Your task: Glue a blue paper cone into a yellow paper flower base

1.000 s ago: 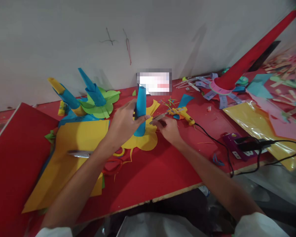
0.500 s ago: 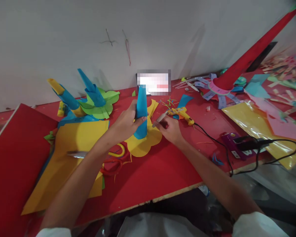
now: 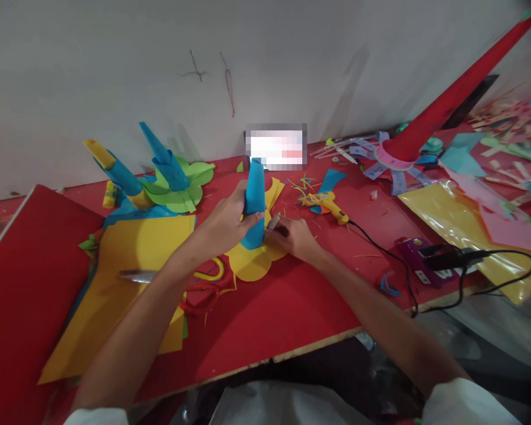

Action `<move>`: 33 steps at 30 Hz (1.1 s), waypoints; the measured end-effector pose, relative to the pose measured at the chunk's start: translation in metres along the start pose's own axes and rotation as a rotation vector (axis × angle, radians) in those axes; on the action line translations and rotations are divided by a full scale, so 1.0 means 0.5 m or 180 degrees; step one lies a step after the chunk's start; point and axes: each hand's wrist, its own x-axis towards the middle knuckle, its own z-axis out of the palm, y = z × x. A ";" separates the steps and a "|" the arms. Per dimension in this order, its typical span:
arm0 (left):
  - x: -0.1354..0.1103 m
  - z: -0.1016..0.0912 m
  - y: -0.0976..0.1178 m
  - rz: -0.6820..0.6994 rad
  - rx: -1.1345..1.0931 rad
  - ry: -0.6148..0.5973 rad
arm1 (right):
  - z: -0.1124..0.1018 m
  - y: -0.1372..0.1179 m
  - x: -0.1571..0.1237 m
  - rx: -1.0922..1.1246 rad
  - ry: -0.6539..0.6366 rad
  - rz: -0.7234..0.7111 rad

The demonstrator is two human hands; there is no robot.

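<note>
A blue paper cone [image 3: 255, 198] stands upright on a yellow flower-shaped paper base [image 3: 249, 264]. My left hand [image 3: 230, 219] is wrapped round the cone from the left, thumb across its front. Close to the cone's lower right side, my right hand [image 3: 295, 236] pinches a short whitish stick that looks like a glue stick [image 3: 274, 221]. Its lower end is hidden by the fingers. I cannot tell whether it touches the cone. A yellow glue gun [image 3: 325, 204] lies just beyond my right hand, its black cord running right.
Scissors [image 3: 202, 299] rest on yellow paper sheets [image 3: 153, 242] at left. Behind are a blue cone on green petals [image 3: 188, 199] and a blue-yellow one [image 3: 119, 172]. A tall red cone [image 3: 451, 94], a purple box with a plug [image 3: 413, 251] and paper scraps occupy the right.
My right hand has moved slightly left and down, bringing the whitish stick close to the cone's lower side. The cone's tip has dipped a little towards me; my left hand keeps its grip.
</note>
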 end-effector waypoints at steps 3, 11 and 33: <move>-0.003 -0.003 0.002 -0.0013 -0.0045 -0.0101 | 0.004 0.001 0.001 0.0046 0.0054 0.0042; -0.008 -0.020 0.008 0.0039 0.0052 -0.0141 | -0.001 0.000 0.001 0.0036 0.0440 0.0115; 0.057 -0.055 -0.134 -0.0942 -0.2265 0.1048 | -0.018 0.022 0.003 0.0390 0.0656 0.0243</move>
